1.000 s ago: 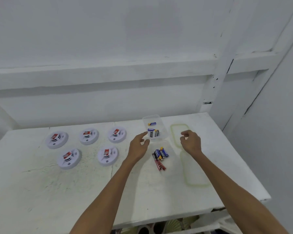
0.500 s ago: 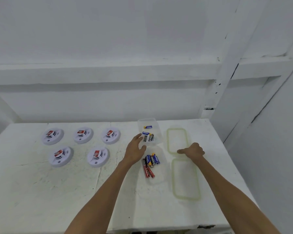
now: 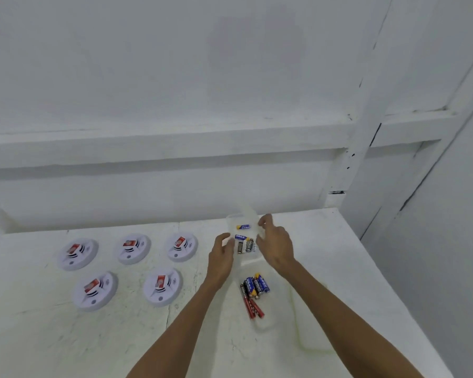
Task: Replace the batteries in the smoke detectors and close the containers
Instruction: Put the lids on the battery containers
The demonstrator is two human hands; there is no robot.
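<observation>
Counter point(image 3: 66, 336), items listed from my edge outward.

1. Near lid point(image 3: 314, 323): flat on the counter, just right of the near container, not fitted.
2. Near container point(image 3: 264, 324): clear and open. Holds a loose clutch of batteries point(image 3: 253, 291), blue-black ones with red ones below them.
3. Detectors, front pair point(image 3: 94, 290) point(image 3: 162, 286): white discs, each with a red patch on top. Well left of both containers.
4. My left hand point(image 3: 221, 259): at the left wall of the far container, fingers curved toward it. Whether they grip it or only steady it, I cannot tell.
5. My right hand point(image 3: 275, 245): fingers pinched on the edge of the far lid.
6. Far container point(image 3: 250, 256): clear, between my two hands, a few batteries point(image 3: 245, 241) inside.
7. Far lid point(image 3: 248, 212): translucent and blurred, tilted up over the container's back edge, not yet seated.
8. Detectors, back row of three point(image 3: 77, 252) point(image 3: 133, 248) point(image 3: 181, 245): same type, red patches showing.

Step in hand, by my reckoning: closing the far container.

Next move calls for lowering the lid level, matching its corners to the rim and pressing it down all round while my left hand keeps the container from sliding. The near container will want the same.
</observation>
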